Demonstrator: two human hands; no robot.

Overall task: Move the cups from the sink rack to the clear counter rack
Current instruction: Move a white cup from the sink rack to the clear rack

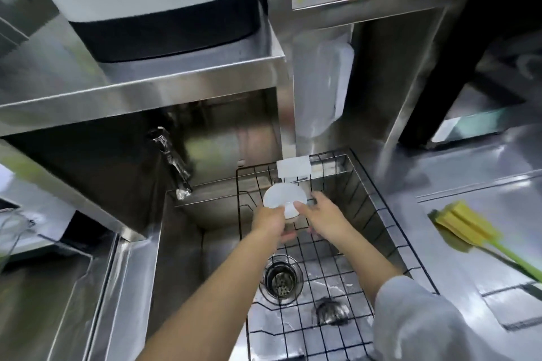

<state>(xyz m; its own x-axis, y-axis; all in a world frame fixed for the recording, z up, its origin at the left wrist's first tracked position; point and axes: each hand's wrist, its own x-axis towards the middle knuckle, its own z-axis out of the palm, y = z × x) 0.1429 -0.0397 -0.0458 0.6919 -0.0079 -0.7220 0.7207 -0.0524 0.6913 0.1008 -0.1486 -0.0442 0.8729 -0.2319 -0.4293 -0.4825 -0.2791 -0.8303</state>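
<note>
A black wire sink rack (346, 202) sits in the steel sink (181, 246). At the rack's far end both my hands meet on white cups. My left hand (268, 221) grips a white cup (280, 195) whose round base faces me. My right hand (322, 218) holds a second, smaller-looking white cup (291, 211) just beside it; the two cups overlap and I cannot tell if they are nested. A white rectangular piece (293, 165) hangs on the rack's back edge. The clear counter rack is not in view.
A faucet (173, 161) juts out at the left of the rack, under a steel shelf (140, 91) carrying a white and black bin (152, 6). The drain (283, 277) shows below the rack. A yellow sponge brush (466, 228) lies on the right counter.
</note>
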